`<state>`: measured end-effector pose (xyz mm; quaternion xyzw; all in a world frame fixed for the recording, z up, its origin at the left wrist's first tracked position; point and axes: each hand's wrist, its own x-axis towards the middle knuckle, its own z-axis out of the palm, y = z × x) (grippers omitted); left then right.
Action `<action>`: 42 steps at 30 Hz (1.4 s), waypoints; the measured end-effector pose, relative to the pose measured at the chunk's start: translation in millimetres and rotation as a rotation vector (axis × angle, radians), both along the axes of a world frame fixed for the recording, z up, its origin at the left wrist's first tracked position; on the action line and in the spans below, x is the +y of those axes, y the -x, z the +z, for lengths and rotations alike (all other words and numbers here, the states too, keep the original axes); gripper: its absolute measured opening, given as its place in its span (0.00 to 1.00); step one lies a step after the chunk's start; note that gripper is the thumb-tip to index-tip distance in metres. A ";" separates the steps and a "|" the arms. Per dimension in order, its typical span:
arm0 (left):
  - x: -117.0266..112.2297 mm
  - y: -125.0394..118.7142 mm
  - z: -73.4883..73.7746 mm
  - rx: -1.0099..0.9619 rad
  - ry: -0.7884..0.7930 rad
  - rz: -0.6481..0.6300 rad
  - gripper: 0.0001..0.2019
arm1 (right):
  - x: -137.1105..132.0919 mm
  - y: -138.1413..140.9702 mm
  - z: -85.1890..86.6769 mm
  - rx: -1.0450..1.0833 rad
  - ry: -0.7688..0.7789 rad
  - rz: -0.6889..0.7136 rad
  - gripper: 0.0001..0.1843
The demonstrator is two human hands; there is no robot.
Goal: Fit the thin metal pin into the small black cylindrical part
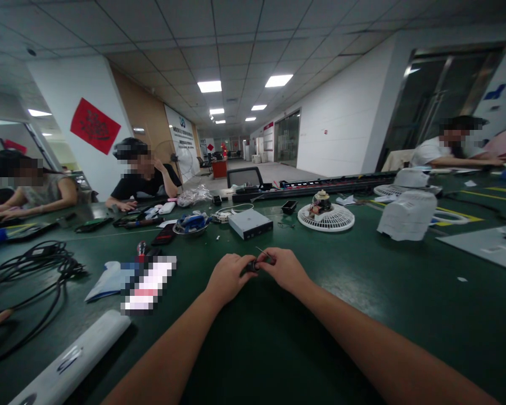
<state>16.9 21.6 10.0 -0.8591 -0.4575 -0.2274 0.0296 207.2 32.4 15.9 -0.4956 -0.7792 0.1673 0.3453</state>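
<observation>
Black plastic piece between fingers

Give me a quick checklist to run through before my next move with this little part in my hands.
1. Both hands on the small dark part: left hand and right hand meet on it. Ok.
2. Firm grip on the part: cannot tell, fingers hide most of it.
3. Thin metal wire sticking out of the part: free of the fingers. Ok.
4. Gray metal box: apart from the hands. Ok.
5. Black cable bundle: tangled, off to the left. Not ok.
</observation>
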 end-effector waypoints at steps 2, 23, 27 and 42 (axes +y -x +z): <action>-0.3 0.1 0.7 0.010 -0.004 0.005 0.16 | 1.7 -1.2 -0.8 0.028 0.058 0.001 0.08; -2.3 0.4 1.7 0.025 -0.033 -0.136 0.15 | 8.7 -8.4 -9.7 0.203 0.246 0.282 0.10; -2.9 0.5 1.9 0.018 -0.017 -0.142 0.16 | 5.8 -8.6 -5.9 0.137 0.195 0.270 0.11; -2.2 -2.6 3.3 0.010 0.002 0.050 0.14 | -8.1 1.4 2.7 -0.080 0.031 0.066 0.16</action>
